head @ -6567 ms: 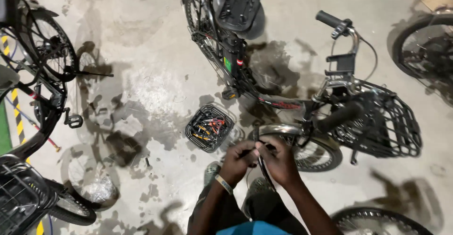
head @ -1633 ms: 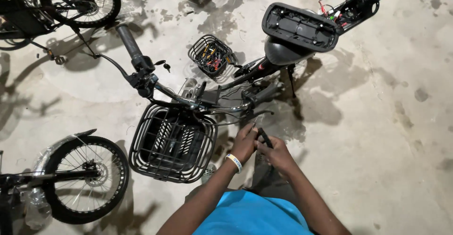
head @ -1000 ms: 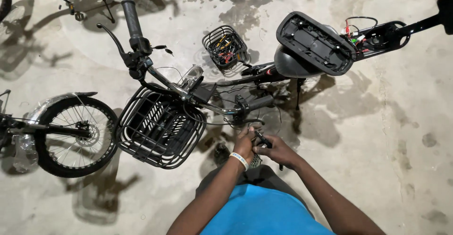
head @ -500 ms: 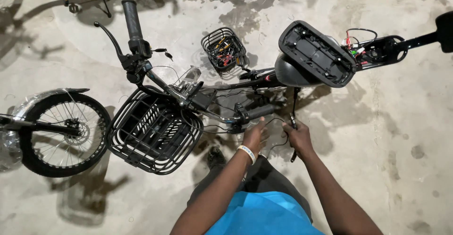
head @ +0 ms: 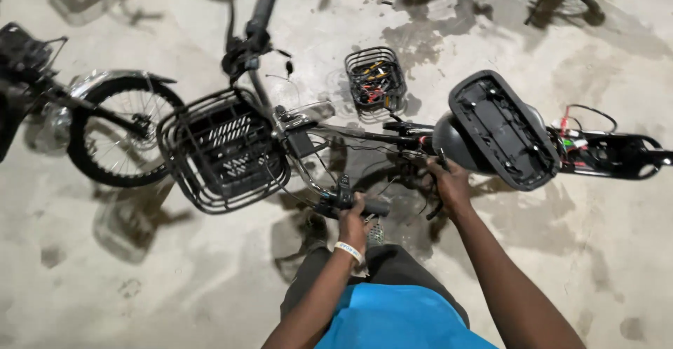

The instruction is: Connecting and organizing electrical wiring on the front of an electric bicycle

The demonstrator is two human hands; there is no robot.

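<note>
Head view. Electric bicycle (head: pixel 392 139) stands on the stained concrete floor (head: pixel 140 279), directly in front of the person, frame running left to right across the picture.

Left hand (head: pixel 355 221): fingers wrapped round the near handlebar grip (head: pixel 350 202), closed on it. White wristband (head: pixel 348 251) on that wrist.

Right hand (head: pixel 450 181): raised to the frame just under the front edge of the saddle (head: pixel 501 128); fingers curled against the dark frame part there. Contact is clear, but exactly what the fingers close on cannot be told. Saddle is tipped up, black ribbed underside facing the camera.

Front basket (head: pixel 221 153): black wire, mounted ahead of the handlebar, left of the left hand. Far handlebar grip (head: pixel 265 2) points up toward the top edge of the picture.

Behind the saddle, at right: rear rack (head: pixel 617 154) with loose coloured wires (head: pixel 571 135) showing at its near end.

Small wire basket (head: pixel 375 81) sits on the floor beyond the frame, apart from both hands, holding small mixed-colour items too small to tell.

Second bicycle wheel (head: pixel 116 132) with mudguard at left, just beside the front basket.

Person wears a blue top (head: pixel 392 321), bottom centre
</note>
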